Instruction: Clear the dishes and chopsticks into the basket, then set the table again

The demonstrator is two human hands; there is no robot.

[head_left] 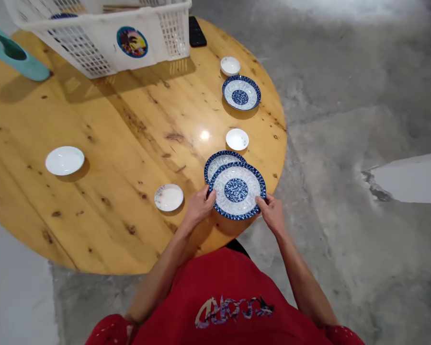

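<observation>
Between my two hands is a blue-and-white patterned plate (236, 190), gripped by its rim on both sides. My left hand (201, 206) pinches the left edge, thumb on top. On the right edge, my right hand (271, 210) has its thumb over the rim and its fingers underneath. Partly covered behind the held plate is a second blue-rimmed plate (219, 163); whether the two touch cannot be made out. A small white dish (237, 139) sits just beyond them. Left of my left hand lies a small white dish with a floral edge (169, 197).
A white plastic basket (140, 43) stands at the back of the round wooden table (129, 134), near a black phone (197, 32). A blue-and-white plate (241, 93) and small white bowl (230, 65) sit back right. At left are a white bowl (64, 160) and turquoise object (17, 55).
</observation>
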